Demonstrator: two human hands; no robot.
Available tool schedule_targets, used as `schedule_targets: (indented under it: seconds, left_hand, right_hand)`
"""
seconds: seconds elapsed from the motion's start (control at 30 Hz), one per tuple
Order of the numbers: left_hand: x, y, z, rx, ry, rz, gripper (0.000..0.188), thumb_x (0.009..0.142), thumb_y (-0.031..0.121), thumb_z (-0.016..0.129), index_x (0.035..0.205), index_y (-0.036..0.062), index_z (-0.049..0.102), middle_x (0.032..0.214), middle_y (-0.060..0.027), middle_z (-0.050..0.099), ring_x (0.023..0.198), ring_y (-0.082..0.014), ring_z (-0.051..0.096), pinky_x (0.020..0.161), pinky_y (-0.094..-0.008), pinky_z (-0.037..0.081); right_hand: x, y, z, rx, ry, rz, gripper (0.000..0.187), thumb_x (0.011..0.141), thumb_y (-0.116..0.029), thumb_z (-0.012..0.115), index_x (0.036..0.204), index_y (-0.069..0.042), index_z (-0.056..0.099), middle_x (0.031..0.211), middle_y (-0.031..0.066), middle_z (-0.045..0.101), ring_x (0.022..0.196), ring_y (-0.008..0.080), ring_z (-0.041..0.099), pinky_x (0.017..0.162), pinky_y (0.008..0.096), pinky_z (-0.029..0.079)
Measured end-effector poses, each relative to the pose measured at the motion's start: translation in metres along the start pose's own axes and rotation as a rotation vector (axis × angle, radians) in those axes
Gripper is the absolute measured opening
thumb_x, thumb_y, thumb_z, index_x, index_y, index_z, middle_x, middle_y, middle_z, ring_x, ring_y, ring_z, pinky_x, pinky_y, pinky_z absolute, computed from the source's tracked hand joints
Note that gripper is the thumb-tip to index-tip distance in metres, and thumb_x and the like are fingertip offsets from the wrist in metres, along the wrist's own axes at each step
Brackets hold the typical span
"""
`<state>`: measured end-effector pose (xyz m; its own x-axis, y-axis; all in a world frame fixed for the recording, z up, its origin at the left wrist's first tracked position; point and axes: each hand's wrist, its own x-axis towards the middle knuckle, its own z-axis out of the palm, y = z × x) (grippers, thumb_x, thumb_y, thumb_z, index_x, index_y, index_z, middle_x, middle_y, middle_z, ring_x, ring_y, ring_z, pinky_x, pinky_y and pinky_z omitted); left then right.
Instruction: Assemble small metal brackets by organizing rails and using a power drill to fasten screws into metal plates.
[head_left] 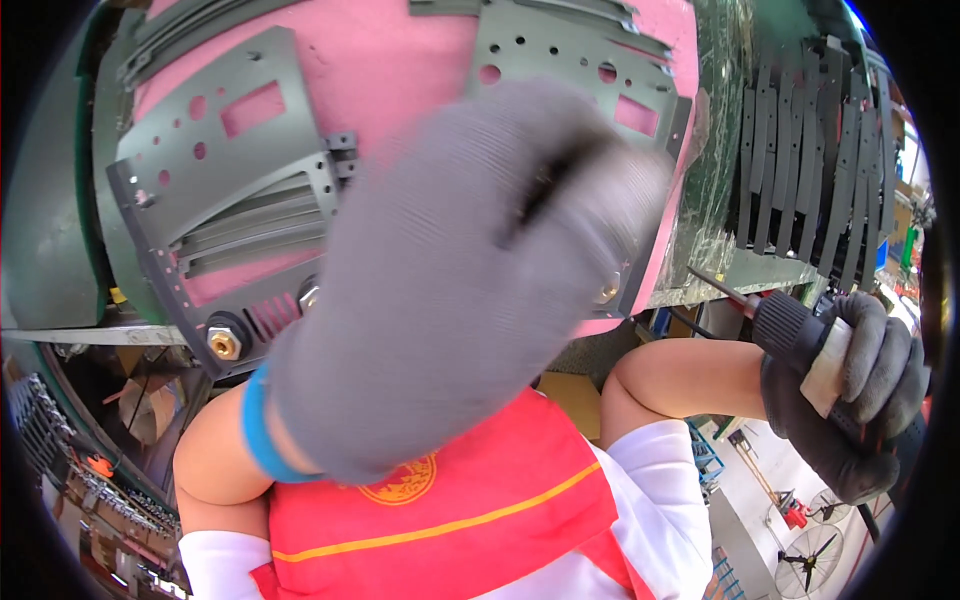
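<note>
Right fingers [868, 345] wrap your black cylindrical power driver [790, 322]; left fingers [620, 205]: grip unclear; beyond, grey perforated metal panel [530, 62]. Likely fastening; next, aim.

On the worktop [390, 60], I saw one plate [235, 165] left, another plate [540, 68] right, and strips [787, 165] farther right.

Left hand [450, 240] reaches forward, blurred — right hand [872, 372] curls closed.

Two caged fans [808, 563] show against the pale floor [803, 463].
</note>
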<state>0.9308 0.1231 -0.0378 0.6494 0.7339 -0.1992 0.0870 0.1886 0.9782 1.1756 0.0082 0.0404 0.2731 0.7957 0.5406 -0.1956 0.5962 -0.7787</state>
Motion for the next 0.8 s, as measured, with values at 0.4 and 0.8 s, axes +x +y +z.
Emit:
schedule_targets:
  seconds: [0.4, 0.8]
  left_hand:
    - [-0.065, 0.007, -0.124, -0.519, 0.151, -0.463, 0.046, 0.101, 0.018, 0.048, 0.14, -0.0045, 0.048, 0.097, -0.0045, 0.063, 0.059, -0.0036, 0.038, 0.049, -0.0201, 0.033]
    - [-0.047, -0.021, -0.137, -0.886, -0.106, -0.37, 0.051, 0.101, 0.057, 0.051, 0.11, 0.0069, 0.06, 0.082, -0.0006, 0.055, 0.058, -0.0045, 0.039, 0.049, -0.0199, 0.03]
  right_hand:
    - [0.037, 0.063, 0.115, 0.026, 0.215, -0.117, 0.019, 0.076, -0.014, 0.069, 0.085, -0.014, 0.052, 0.081, -0.0046, 0.052, 0.066, 0.0062, 0.049, 0.062, 0.0256, 0.041]
    - [0.054, 0.1, 0.213, 0.299, 0.112, 0.265, 0.026, 0.081, -0.021, 0.074, 0.086, -0.019, 0.048, 0.081, -0.0037, 0.05, 0.079, 0.0107, 0.05, 0.065, 0.0284, 0.044]
